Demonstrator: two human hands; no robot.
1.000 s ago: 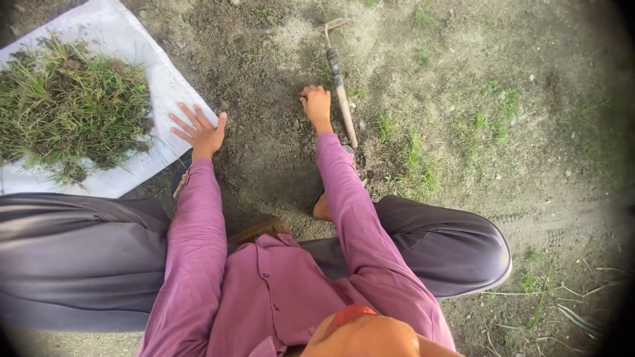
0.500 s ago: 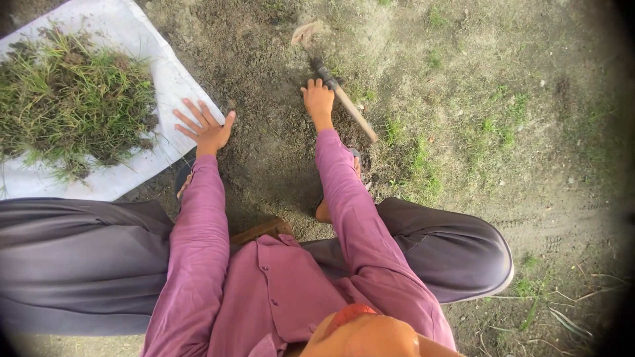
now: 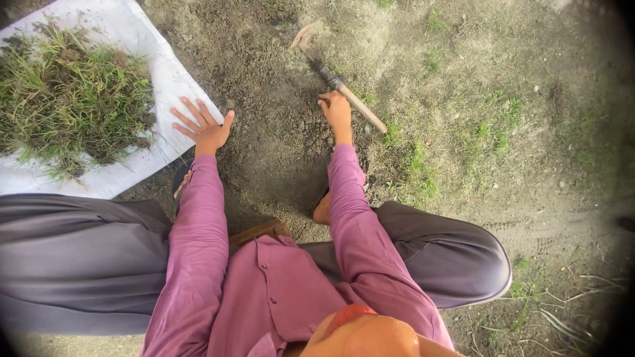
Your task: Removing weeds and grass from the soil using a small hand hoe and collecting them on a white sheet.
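The right hand (image 3: 336, 111) is closed around the wooden handle of a small hoe (image 3: 350, 99), fingers wrapped about its middle. The hoe lies slanted, its dark metal head dug into the loose soil (image 3: 278, 152) up and to the left of the hand, the free end of the handle pointing down to the right toward a tuft of grass (image 3: 413, 158). The left hand (image 3: 206, 129) holds nothing — its fingers are spread wide and pressed flat on the ground, just at the edge of a white sheet (image 3: 165, 79). On that sheet sits a heap of pulled grass (image 3: 66, 92), well apart from the hoe.
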